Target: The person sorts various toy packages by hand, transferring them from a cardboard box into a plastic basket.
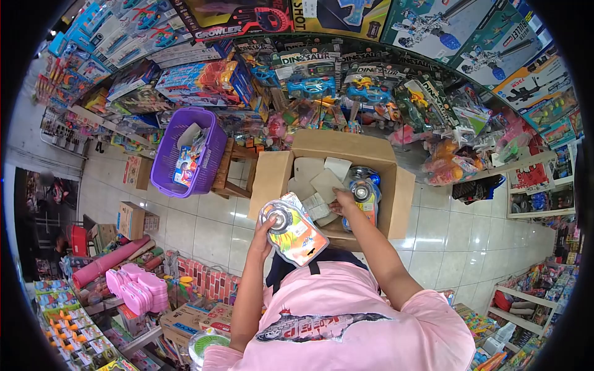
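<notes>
My left hand (265, 238) is closed on a stack of blister-packed toys (294, 232), held over the near left edge of an open cardboard box (402, 201). The packs have a round silver-and-black part under clear plastic and a yellow, green and orange card. Inside the box, my right hand (342, 202) grips the edge of a grey-backed card pack (327, 184). More packs lie beneath it, grey backs up. On the box's right side, other blister packs (364, 193) stand face up, with blue and silver round parts.
A purple basket (162, 170) holding small packages stands on a wooden stool (238, 167) left of the box. Shelves of boxed toys (309, 86) rise in front. Pink rolls (111, 261), pink plastic pieces (137, 289) and cartons (130, 219) sit at the left on and near the tiled floor.
</notes>
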Available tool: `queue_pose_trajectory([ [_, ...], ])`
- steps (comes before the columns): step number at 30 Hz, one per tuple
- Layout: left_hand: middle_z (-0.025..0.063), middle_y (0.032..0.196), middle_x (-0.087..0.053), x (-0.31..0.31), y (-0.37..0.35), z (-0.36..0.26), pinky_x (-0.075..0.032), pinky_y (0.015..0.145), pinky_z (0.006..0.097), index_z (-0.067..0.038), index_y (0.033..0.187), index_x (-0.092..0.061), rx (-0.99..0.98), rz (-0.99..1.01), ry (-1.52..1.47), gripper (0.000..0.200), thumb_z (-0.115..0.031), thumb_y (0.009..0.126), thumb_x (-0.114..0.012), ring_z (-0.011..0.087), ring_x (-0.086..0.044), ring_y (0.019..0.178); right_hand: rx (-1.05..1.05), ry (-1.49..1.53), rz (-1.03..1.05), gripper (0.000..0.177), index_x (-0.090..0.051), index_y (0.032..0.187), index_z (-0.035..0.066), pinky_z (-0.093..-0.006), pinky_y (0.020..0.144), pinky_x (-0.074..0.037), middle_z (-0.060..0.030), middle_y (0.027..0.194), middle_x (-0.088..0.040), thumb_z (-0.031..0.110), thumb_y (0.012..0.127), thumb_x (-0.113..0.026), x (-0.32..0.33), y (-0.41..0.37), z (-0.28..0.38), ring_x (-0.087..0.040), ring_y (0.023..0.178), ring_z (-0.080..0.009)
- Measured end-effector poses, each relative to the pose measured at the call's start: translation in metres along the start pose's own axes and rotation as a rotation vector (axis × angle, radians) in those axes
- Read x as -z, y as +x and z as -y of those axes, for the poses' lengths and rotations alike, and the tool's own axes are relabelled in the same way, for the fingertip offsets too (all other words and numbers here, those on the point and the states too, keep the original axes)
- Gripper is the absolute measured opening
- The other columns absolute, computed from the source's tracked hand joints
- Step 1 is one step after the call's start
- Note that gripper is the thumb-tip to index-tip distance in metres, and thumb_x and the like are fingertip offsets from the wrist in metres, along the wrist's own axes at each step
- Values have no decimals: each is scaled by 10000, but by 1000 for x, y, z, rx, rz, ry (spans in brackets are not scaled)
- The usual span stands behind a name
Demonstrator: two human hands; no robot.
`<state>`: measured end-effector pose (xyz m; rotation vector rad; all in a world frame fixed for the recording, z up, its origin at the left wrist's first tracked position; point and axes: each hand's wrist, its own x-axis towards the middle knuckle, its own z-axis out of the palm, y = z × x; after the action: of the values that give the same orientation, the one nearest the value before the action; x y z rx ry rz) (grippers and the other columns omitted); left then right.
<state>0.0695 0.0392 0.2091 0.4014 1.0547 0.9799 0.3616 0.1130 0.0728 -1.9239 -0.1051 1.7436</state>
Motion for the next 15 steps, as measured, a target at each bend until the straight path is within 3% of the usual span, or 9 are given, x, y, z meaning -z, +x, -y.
queue_pose_trajectory([
  [2,105,1191,-625,-1,0,0,-511,954,347,-18,1312,-478,-4,2,6,508,-220,880,-654,206,-630,1080,-6,-21,-9,370,-526,1113,65,-340,506,-473,-83,795,-591,349,918,-660,-2,1,2,-609,626,-212],
  [4,107,1204,-622,-1,1,1,-509,961,348,-17,1316,-477,-4,20,-7,504,-220,888,-648,206,-631,1082,131,95,-35,273,-540,1085,70,-274,477,-428,-31,692,-561,269,936,-653,-2,-3,-1,-529,519,-145],
  [7,110,1213,-619,-1,-1,2,-508,967,349,-21,1324,-476,12,2,-31,513,-233,890,-649,207,-626,1095,274,181,-9,203,-568,1056,67,-258,462,-396,-17,720,-569,221,945,-641,5,-27,4,-481,502,-117],
  [11,111,1227,-616,3,4,5,-506,972,357,-26,1332,-476,68,-4,-83,525,-255,893,-653,212,-626,1101,320,167,77,185,-599,1066,72,-254,462,-388,2,744,-583,211,948,-631,18,-76,23,-490,524,-103],
  [14,113,1240,-613,3,10,6,-504,982,372,-40,1341,-475,62,3,-92,535,-275,896,-658,220,-620,1117,476,153,212,197,-626,1078,47,-247,499,-409,-18,802,-616,197,951,-618,16,-137,46,-544,610,-90],
  [15,117,1256,-609,2,11,6,-500,991,378,-45,1348,-473,39,27,-84,546,-300,902,-655,224,-612,1136,518,111,271,221,-628,1111,43,-251,561,-442,-19,854,-640,194,950,-619,14,-159,54,-571,686,-87],
])
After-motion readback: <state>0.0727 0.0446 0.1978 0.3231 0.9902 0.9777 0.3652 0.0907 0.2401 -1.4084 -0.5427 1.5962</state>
